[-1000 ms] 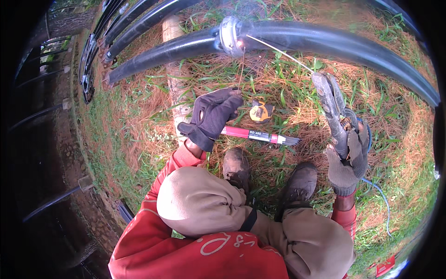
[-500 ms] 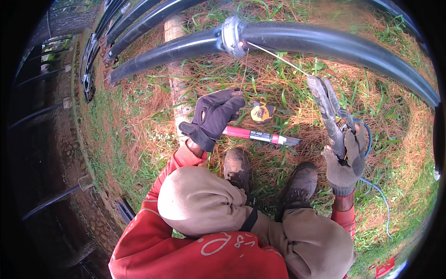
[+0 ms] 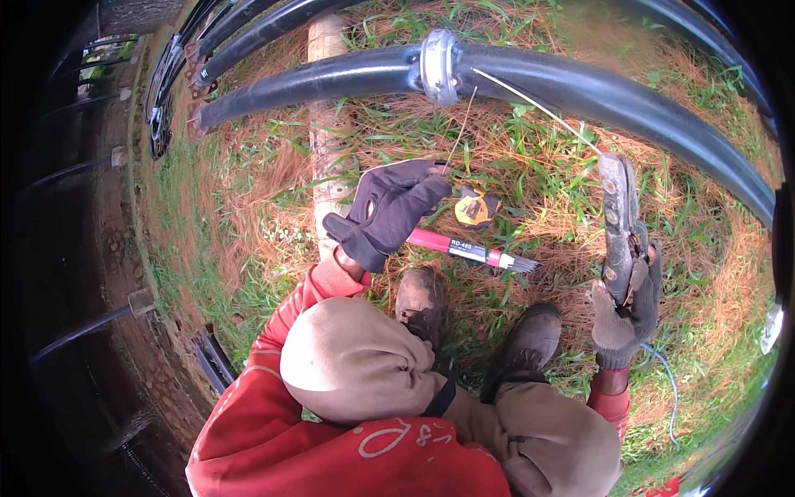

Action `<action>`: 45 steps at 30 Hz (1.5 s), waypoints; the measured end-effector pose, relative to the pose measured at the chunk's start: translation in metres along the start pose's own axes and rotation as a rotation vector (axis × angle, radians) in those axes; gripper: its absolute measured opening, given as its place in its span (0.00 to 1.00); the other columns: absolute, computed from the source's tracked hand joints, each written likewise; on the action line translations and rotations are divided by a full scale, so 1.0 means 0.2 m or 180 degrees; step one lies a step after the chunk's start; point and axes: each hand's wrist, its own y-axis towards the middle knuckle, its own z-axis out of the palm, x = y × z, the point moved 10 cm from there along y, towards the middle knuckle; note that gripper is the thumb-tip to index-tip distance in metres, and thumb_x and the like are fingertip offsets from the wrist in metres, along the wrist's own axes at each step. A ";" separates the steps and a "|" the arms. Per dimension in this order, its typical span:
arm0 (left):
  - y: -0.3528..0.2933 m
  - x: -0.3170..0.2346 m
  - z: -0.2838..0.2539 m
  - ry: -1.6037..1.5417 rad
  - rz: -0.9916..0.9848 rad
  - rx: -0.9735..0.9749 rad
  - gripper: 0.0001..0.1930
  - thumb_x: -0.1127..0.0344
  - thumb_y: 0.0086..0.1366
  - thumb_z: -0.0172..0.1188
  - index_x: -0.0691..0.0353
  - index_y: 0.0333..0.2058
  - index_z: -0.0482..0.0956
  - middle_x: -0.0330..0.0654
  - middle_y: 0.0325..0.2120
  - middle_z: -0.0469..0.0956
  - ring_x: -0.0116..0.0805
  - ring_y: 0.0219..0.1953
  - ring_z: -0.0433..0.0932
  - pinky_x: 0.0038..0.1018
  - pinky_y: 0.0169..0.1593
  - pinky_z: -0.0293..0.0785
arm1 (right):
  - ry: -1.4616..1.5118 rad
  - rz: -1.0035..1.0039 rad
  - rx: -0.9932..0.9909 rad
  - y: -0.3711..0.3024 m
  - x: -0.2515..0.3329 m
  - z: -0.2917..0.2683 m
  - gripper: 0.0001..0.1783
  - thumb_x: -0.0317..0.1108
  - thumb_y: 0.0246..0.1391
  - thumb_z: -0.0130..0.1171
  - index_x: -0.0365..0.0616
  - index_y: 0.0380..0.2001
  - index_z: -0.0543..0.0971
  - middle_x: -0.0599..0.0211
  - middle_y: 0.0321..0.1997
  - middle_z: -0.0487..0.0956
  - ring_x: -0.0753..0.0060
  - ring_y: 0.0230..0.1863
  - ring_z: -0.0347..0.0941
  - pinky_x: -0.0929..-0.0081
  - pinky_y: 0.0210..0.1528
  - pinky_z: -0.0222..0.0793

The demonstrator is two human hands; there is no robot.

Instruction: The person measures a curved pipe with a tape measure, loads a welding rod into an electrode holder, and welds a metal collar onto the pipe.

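A black metal pipe [image 3: 571, 91] spans the far side, with a silvery ring collar [image 3: 439, 68] around it. My left hand [image 3: 396, 207], in a dark glove, pinches a thin brownish rod [image 3: 464, 124] that slants up toward the pipe just right of the collar. In my grey-gloved right hand [image 3: 625, 323] is a worn welding electrode holder [image 3: 615, 219]. The pale welding electrode [image 3: 538, 106] clamped in it points up and left. Its tip appears over the pipe, a little right of the collar; contact cannot be made out. No glow shows there.
A yellow and black tape measure [image 3: 476, 208] lies on the grass beyond a red packet of welding electrodes [image 3: 468, 248]. Under the pipe runs a wooden pole [image 3: 329, 141]. More black pipes [image 3: 269, 37] lie at far left. A blue cable [image 3: 669, 381] trails beside my right wrist.
The electrode tip has moved right, away from the collar, and the small glow there is gone. My right hand and the holder have shifted right, the holder now more upright. The view has shifted slightly.
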 end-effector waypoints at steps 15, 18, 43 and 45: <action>0.06 -0.52 -0.81 -0.0342 0.0781 -0.0845 0.16 0.68 0.76 0.66 0.69 0.57 0.83 0.40 0.47 0.87 0.25 0.48 0.83 0.24 0.54 0.81 | 0.0240 0.1535 -0.0220 0.76 -0.08 -0.36 0.38 0.22 0.60 0.62 0.36 0.75 0.70 0.63 0.50 0.81 0.76 0.38 0.76 0.77 0.38 0.72; 0.06 -0.49 -0.98 -0.1008 0.1028 -0.1101 0.15 0.68 0.76 0.65 0.70 0.56 0.83 0.40 0.45 0.87 0.24 0.48 0.83 0.25 0.53 0.81 | -0.0066 0.0369 0.0061 0.95 -0.33 -0.72 0.52 0.39 0.62 0.76 0.24 0.77 0.59 0.43 0.55 0.81 0.63 0.35 0.78 0.63 0.34 0.79; 0.33 -0.54 -1.38 0.0464 0.0609 -0.1858 0.17 0.70 0.76 0.64 0.69 0.60 0.83 0.41 0.48 0.88 0.27 0.49 0.84 0.28 0.56 0.79 | -0.0490 0.1075 0.0972 1.43 0.14 -0.42 0.42 0.16 0.53 0.63 0.29 0.74 0.69 0.49 0.76 0.72 0.66 0.64 0.77 0.74 0.56 0.78; 0.40 -0.60 -1.26 0.0498 0.0593 -0.1634 0.17 0.69 0.76 0.64 0.69 0.60 0.83 0.41 0.48 0.88 0.27 0.49 0.83 0.28 0.55 0.79 | 0.0145 0.1791 0.1071 1.43 0.01 -0.36 0.46 0.13 0.48 0.58 0.28 0.75 0.67 0.57 0.68 0.78 0.71 0.55 0.79 0.76 0.52 0.78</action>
